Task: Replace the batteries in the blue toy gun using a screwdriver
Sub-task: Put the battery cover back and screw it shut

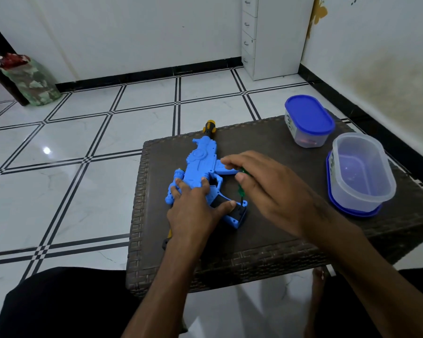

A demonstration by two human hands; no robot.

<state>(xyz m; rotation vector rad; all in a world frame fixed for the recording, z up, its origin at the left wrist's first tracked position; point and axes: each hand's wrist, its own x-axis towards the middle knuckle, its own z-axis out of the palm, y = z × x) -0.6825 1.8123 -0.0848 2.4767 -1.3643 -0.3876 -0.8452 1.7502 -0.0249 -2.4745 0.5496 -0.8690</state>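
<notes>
The blue toy gun (200, 164) lies flat on the dark woven table (266, 230), its yellow-and-black muzzle pointing to the far edge. My left hand (195, 208) presses down on the gun's rear body, the thumb resting beside the black grip. My right hand (261, 189) holds a green-handled screwdriver (241, 190), whose tip points down at the foot of the grip, where the dark battery compartment sits. Most of the screwdriver is hidden under my fingers.
A lidded clear container with a blue lid (308, 120) stands at the table's far right. Nearer is an open clear container (362, 172) resting on its blue lid. Tiled floor surrounds the table; a white cabinet (271, 35) stands at the back wall.
</notes>
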